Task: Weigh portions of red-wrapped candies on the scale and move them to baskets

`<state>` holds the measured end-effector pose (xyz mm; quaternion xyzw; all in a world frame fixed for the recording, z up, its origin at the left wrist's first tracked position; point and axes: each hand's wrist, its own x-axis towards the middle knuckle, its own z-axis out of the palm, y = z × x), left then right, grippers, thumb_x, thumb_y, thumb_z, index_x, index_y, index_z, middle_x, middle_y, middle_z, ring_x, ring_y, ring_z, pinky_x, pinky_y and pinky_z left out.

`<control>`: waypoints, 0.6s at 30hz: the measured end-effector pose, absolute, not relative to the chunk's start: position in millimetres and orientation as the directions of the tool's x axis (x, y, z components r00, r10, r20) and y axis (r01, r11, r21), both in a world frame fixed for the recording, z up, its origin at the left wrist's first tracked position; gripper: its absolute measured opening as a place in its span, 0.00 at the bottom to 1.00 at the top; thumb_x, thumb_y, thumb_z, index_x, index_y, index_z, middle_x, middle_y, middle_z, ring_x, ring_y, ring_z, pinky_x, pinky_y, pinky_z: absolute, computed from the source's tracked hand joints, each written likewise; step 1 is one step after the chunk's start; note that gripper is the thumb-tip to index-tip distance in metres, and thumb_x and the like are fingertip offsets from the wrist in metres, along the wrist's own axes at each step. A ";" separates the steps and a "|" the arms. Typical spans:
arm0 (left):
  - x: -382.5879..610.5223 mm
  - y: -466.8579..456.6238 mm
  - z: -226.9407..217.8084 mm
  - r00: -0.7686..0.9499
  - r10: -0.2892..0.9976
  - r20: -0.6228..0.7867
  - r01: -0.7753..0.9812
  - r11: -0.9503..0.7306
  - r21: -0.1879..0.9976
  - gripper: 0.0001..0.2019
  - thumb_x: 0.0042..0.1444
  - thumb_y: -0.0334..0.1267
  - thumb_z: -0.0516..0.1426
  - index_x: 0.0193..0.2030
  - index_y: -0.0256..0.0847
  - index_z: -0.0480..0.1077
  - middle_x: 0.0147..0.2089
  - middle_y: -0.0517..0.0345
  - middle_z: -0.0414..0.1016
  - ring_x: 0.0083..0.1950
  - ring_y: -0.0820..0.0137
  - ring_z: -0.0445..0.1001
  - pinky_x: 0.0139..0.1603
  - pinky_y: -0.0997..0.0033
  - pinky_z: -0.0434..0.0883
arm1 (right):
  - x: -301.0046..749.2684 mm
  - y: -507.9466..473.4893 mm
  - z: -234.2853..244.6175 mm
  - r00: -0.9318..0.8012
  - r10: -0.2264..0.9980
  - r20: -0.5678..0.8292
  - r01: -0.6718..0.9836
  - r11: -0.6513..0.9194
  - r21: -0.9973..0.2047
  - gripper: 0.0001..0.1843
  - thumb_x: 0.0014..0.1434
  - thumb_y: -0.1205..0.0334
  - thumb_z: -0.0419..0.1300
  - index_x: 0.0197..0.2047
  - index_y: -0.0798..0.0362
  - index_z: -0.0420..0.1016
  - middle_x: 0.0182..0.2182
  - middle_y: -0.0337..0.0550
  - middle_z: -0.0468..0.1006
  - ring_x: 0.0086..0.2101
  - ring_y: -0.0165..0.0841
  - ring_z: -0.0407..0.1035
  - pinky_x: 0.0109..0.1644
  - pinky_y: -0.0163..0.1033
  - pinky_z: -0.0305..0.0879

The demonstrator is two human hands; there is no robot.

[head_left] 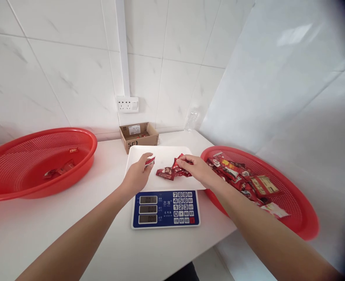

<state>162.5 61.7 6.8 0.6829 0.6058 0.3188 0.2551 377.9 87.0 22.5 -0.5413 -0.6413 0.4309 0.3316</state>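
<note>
A blue-faced electronic scale (165,208) with a white weighing tray (137,154) stands at the table's middle. My left hand (137,175) pinches a small red snack packet (150,160) over the tray. Over the tray's right half, my right hand (197,168) is closed on several red packets (180,168). One more red packet (165,174) lies on the tray just below them.
A red mesh basket (303,226) on the right holds several red and tan snack packets. Another red mesh basket (81,156) on the left holds a few packets. A small cardboard box (139,136) and a wall socket (127,104) sit behind the scale. A clear bottle (191,119) stands in the corner.
</note>
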 end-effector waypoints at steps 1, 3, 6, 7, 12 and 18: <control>162.3 61.3 5.4 0.070 0.988 0.135 0.684 -0.146 0.715 0.18 0.60 0.39 0.47 0.57 0.45 0.61 0.52 0.50 0.75 0.50 0.61 0.74 0.49 0.59 0.70 | 377.7 86.6 22.6 -0.190 0.980 -0.056 0.393 0.023 -0.919 0.22 0.47 0.40 0.61 0.31 0.52 0.73 0.24 0.36 0.70 0.25 0.28 0.61 0.29 0.36 0.59; 161.6 60.9 2.6 0.101 0.984 0.147 0.715 -0.174 0.677 0.17 0.60 0.37 0.47 0.55 0.45 0.63 0.53 0.50 0.74 0.53 0.59 0.71 0.52 0.57 0.68 | 377.6 84.6 23.5 -0.194 0.978 -0.080 0.377 -0.001 -0.926 0.23 0.46 0.39 0.61 0.31 0.52 0.72 0.23 0.36 0.70 0.24 0.28 0.60 0.28 0.36 0.58; 161.6 60.5 -1.4 0.179 0.971 0.159 0.745 -0.239 0.623 0.17 0.60 0.35 0.46 0.55 0.45 0.65 0.58 0.50 0.70 0.57 0.59 0.69 0.55 0.57 0.66 | 378.5 79.6 25.2 -0.209 0.975 -0.081 0.372 0.003 -0.928 0.24 0.46 0.38 0.61 0.31 0.52 0.72 0.23 0.36 0.69 0.24 0.28 0.59 0.28 0.36 0.57; 162.4 60.3 -2.7 0.206 0.965 0.164 0.754 -0.263 0.602 0.17 0.60 0.35 0.46 0.54 0.44 0.65 0.60 0.49 0.68 0.59 0.58 0.67 0.57 0.55 0.64 | 379.1 77.8 25.8 -0.214 0.974 -0.073 0.375 0.012 -0.927 0.24 0.46 0.38 0.61 0.31 0.52 0.72 0.23 0.36 0.69 0.24 0.28 0.58 0.28 0.36 0.56; 174.2 60.7 -7.5 0.355 0.915 0.194 0.762 -0.403 0.507 0.18 0.54 0.41 0.57 0.53 0.44 0.68 0.69 0.47 0.54 0.71 0.52 0.45 0.68 0.46 0.44 | 383.0 71.4 26.8 -0.239 0.969 -0.063 0.378 0.033 -0.925 0.24 0.48 0.38 0.60 0.32 0.52 0.73 0.26 0.38 0.72 0.27 0.29 0.62 0.32 0.37 0.58; 189.2 72.8 -5.3 0.391 0.899 0.196 0.746 -0.434 0.505 0.14 0.50 0.37 0.60 0.45 0.42 0.70 0.66 0.46 0.59 0.71 0.54 0.43 0.68 0.48 0.44 | 387.5 67.7 26.7 -0.218 0.974 -0.066 0.372 0.020 -0.928 0.22 0.48 0.40 0.61 0.32 0.52 0.73 0.27 0.38 0.72 0.28 0.29 0.62 0.33 0.37 0.60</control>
